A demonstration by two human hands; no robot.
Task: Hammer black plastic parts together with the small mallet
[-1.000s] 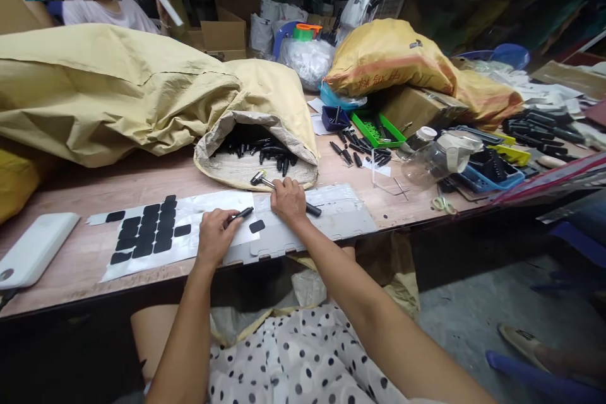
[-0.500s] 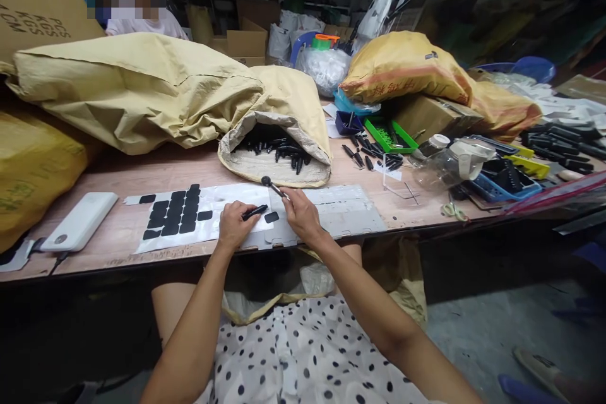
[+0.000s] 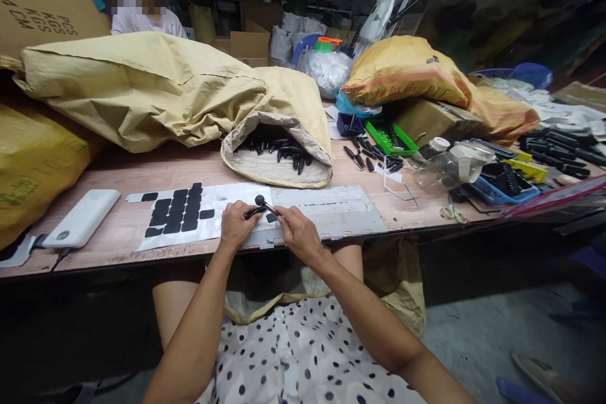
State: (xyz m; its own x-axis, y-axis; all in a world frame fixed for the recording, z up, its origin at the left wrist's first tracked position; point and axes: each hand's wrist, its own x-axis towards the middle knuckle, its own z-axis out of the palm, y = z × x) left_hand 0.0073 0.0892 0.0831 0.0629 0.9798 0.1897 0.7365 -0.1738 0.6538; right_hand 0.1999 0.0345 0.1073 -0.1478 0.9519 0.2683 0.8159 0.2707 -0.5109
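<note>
Over the grey cardboard strip (image 3: 350, 214), my left hand (image 3: 235, 224) is closed on a small black tapered piece (image 3: 254, 212). My right hand (image 3: 300, 230) grips a small hammer (image 3: 271, 207) by its thin shaft. The hammer's dark round head is directly above the black piece; whether they touch I cannot tell. Partly hidden behind my right fingers, a black rounded pad (image 3: 271, 218) lies on the cardboard. Left of my hands, rows of black rounded pads (image 3: 176, 211) lie on a white sheet (image 3: 220, 197).
An open sack (image 3: 227, 161) of black pieces lies behind my hands. A white power bank (image 3: 83, 218) is on the left. To the right are a green tray (image 3: 402, 150), a clear jug (image 3: 438, 170), scissors (image 3: 453, 214) and a blue basket (image 3: 516, 196). A person (image 3: 161, 22) is across the table.
My right hand has turned the hammer and brought its head left, from beyond the black piece to over it. My left hand keeps the piece. The camera view has shifted.
</note>
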